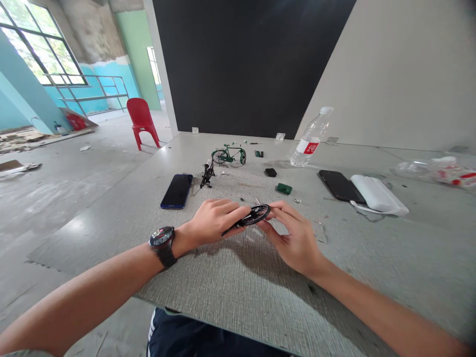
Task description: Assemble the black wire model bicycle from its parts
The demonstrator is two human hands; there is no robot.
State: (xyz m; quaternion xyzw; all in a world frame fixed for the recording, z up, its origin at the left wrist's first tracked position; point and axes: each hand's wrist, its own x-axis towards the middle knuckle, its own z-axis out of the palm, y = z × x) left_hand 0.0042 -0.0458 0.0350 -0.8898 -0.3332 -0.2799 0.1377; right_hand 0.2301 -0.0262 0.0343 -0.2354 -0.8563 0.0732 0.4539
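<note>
Just above the table, my left hand [219, 220] is closed around a black model bicycle part with a spoked wheel [257, 214]. The wheel lies nearly flat, tilted, and points to the right. My right hand [292, 233] pinches at the wheel's right rim with thumb and fingers. Much of the black part is hidden under the left fingers. Farther back stands a green model bicycle [228, 154]. Beside it is another black model part [207, 173]. A green piece [284, 189] and a black piece [270, 172] lie beyond my right hand.
A blue-black phone [176, 191] lies to the left. On the right are a water bottle [309, 139], a black phone [340, 185] and a white case [372, 192]. A plastic bottle [442, 170] lies at the far right. A black panel [245, 64] rises behind the table.
</note>
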